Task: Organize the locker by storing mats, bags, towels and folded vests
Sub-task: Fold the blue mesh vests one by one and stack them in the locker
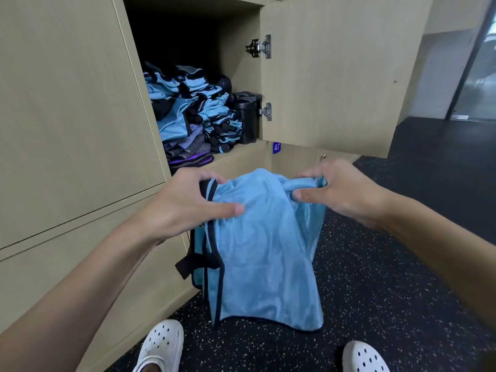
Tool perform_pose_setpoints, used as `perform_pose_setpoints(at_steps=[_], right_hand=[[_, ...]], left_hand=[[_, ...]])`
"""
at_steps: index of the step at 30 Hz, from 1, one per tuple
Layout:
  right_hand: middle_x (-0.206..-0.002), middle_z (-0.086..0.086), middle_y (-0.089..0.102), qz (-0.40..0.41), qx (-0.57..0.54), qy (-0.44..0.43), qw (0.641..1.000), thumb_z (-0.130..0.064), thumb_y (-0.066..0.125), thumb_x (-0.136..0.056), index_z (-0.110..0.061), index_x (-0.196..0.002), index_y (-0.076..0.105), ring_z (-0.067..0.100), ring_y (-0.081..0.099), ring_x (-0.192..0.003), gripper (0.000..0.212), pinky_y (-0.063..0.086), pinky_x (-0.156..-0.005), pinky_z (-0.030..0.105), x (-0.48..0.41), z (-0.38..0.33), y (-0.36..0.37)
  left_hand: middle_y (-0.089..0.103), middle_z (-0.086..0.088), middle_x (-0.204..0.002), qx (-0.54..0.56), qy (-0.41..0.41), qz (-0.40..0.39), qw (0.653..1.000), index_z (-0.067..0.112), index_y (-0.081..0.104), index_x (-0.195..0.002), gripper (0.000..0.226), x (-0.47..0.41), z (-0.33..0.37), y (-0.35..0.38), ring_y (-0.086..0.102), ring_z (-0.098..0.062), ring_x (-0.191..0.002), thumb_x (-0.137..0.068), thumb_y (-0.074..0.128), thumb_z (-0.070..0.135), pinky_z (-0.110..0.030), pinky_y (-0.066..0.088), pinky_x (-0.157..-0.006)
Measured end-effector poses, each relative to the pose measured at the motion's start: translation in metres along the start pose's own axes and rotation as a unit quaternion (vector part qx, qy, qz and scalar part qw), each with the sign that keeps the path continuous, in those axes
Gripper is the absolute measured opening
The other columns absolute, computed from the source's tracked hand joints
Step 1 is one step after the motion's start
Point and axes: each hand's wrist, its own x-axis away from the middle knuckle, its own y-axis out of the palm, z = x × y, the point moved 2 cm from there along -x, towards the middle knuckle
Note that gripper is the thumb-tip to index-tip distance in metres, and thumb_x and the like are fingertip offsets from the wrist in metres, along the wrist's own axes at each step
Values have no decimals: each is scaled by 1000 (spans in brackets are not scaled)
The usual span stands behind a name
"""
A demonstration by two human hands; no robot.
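A light blue mesh vest (265, 251) with black trim hangs in front of me, below the open locker (193, 30). My left hand (185, 205) grips its top left edge at the black trim, thumb pressed on the cloth. My right hand (341, 191) pinches the top right corner, which is bunched between thumb and fingers. Inside the locker, a tall uneven pile of blue vests (188, 103) lies on top of purple and grey folded cloths (188, 154).
A black container (248, 116) stands at the locker's right side by the hinges. The locker door (335, 71) is swung open to the right. Closed locker doors (67, 103) fill the left. My white clogs (161, 347) stand on a black speckled floor (375, 291).
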Motion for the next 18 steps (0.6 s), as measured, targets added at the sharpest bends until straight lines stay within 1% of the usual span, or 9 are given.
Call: perform_pose_setpoints(at_steps=[1,3,5,7,8,10,14,16,18], right_hand=[[-78,15,71,-1,15,-2,1000,-19,74,-86,-18,-87,77,16,56,-63,3,44,-61,26,1,0,0],[-65,11,54,6,64,-2,998,-23,71,-89,-15,-76,71,11,39,-50,16,32,-47,20,2,3,-2],[-79,10,53,17,113,-25,993,-25,68,-91,-7,-77,67,16,42,-54,23,33,-47,18,4,4,-4],[-102,11,56,33,139,-49,989,-26,67,-91,0,-83,66,19,55,-74,27,41,-59,18,3,5,-5],[-102,14,58,35,142,-47,988,-26,65,-93,1,-86,65,19,55,-73,27,41,-57,19,3,5,-6],[-77,12,57,40,146,-26,988,-27,62,-95,-3,-86,62,11,46,-53,26,35,-46,20,3,5,-6],[-59,5,47,87,72,23,993,-19,63,-93,-1,-74,53,3,36,-36,28,30,-35,14,4,3,-4],[-59,8,46,102,20,58,993,-9,61,-91,-3,-70,49,5,41,-36,25,34,-37,15,1,3,1],[-65,15,53,97,-33,96,990,-5,60,-88,0,-75,54,17,54,-50,15,46,-46,28,-3,4,8]], left_hand=[[73,-4,-83,-49,10,30,998,28,67,-93,44,0,-1,1,68,-19,-75,-59,93,38,-41,55,-73],[69,-4,-75,-117,35,77,989,30,63,-82,28,-2,-4,3,66,-22,-70,-69,88,29,-45,54,-71],[64,-3,-71,-149,52,89,984,25,63,-72,20,-3,-8,2,59,-21,-64,-76,83,25,-44,51,-67],[56,-6,-80,-160,62,86,981,18,62,-65,24,-4,-12,0,53,-16,-66,-79,80,25,-37,46,-63],[50,-3,-89,-163,63,88,981,16,62,-65,24,-5,-13,0,54,-14,-73,-80,78,25,-30,45,-65],[50,3,-95,-161,61,94,981,12,63,-67,21,-6,-11,1,55,-12,-80,-80,75,23,-27,43,-68],[63,-13,-67,14,-36,58,998,0,67,-82,24,-7,-5,12,60,-18,-59,-80,73,23,-46,52,-55],[68,-12,-70,100,-88,50,990,-1,69,-89,19,-6,-3,21,64,-19,-59,-84,71,17,-37,57,-49],[66,-7,-69,148,-115,61,980,2,66,-87,12,-6,-1,29,63,-17,-55,-85,69,13,-26,53,-47]])
